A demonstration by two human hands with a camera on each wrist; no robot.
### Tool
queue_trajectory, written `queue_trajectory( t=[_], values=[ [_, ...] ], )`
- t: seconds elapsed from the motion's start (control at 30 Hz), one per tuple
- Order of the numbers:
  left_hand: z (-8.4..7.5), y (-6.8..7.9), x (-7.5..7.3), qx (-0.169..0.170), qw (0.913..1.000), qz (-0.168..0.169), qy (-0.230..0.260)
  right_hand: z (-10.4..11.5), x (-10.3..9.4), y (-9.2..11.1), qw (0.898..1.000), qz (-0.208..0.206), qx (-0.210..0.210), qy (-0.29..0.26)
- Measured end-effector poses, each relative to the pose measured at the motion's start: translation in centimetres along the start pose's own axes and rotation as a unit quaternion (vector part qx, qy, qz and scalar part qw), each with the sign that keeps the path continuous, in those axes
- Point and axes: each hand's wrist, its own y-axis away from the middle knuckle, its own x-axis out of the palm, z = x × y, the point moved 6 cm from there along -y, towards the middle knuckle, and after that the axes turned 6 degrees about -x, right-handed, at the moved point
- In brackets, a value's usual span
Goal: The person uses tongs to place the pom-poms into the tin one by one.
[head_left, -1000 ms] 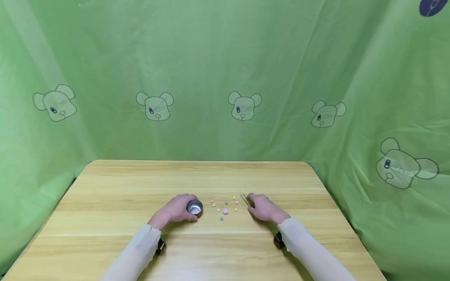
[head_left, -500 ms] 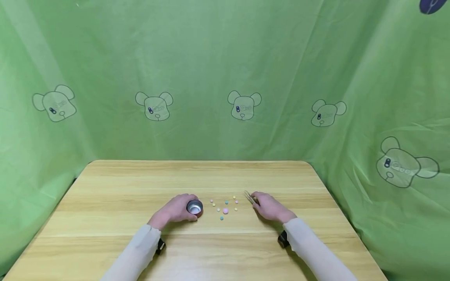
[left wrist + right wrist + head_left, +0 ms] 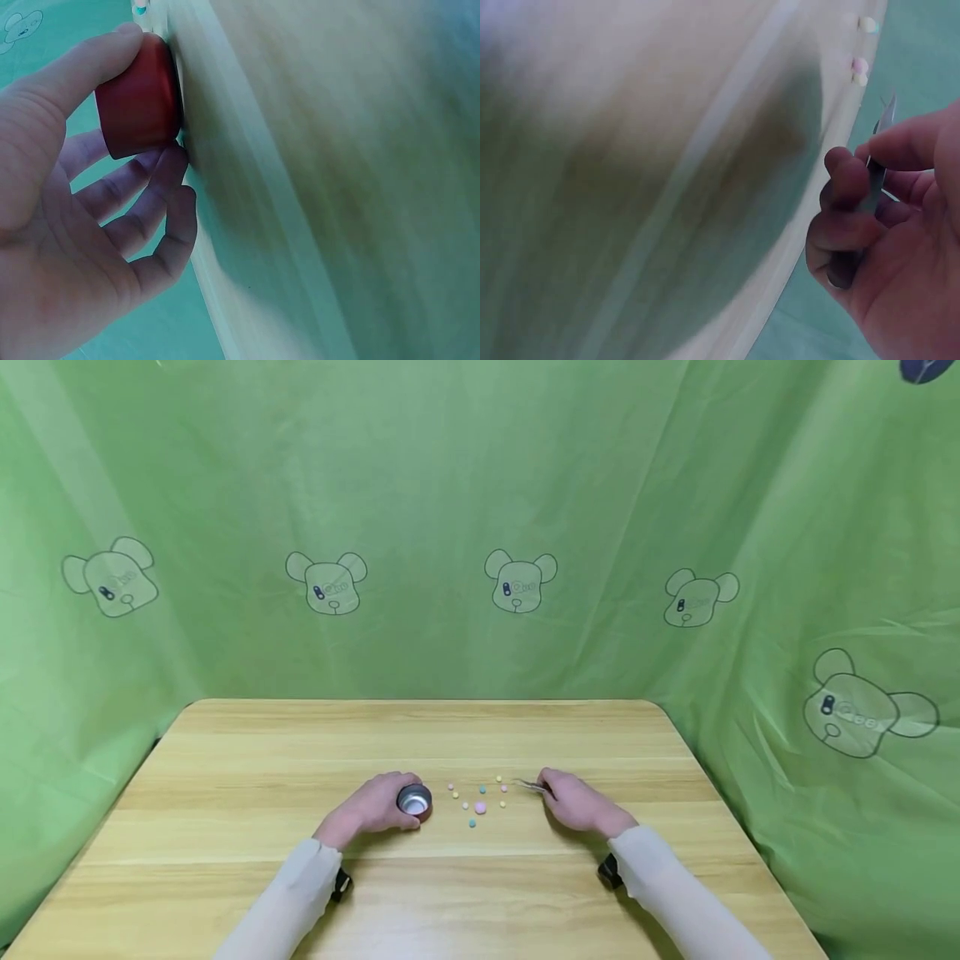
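Observation:
A small round red cup (image 3: 415,800) with a shiny metal inside stands on the wooden table (image 3: 300,752), and my left hand (image 3: 375,808) grips its side; the left wrist view shows the red cup (image 3: 139,97) held between thumb and fingers. To its right lie several small coloured beads (image 3: 480,807), pink, yellow and teal. My right hand (image 3: 573,800) pinches thin metal tweezers (image 3: 531,787), tips pointing left toward the beads. The right wrist view shows the tweezers (image 3: 874,169) between thumb and forefinger, with beads (image 3: 861,66) beyond.
A green cloth with cartoon bear prints (image 3: 520,583) hangs behind and on both sides of the table. The table's far edge (image 3: 420,702) sits well beyond the hands.
My right hand shifted slightly right and the tweezers swung down from pointing up-left to lying nearly level, tips toward the beads. The left hand stayed on the cup.

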Motion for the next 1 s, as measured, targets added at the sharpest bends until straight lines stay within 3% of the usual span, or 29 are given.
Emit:
queue_trajectory(
  t=[0.73,1.0],
  values=[
    [0.1,0.0,-0.2,0.012,0.9999,-0.002,0.010,0.7,0.9,-1.0,0.999,0.035,0.015,-0.002],
    [0.2,-0.1,-0.1,0.004,1.0000,0.002,0.004,0.7,0.9,-1.2,0.999,0.033,-0.004,0.014]
  ],
)
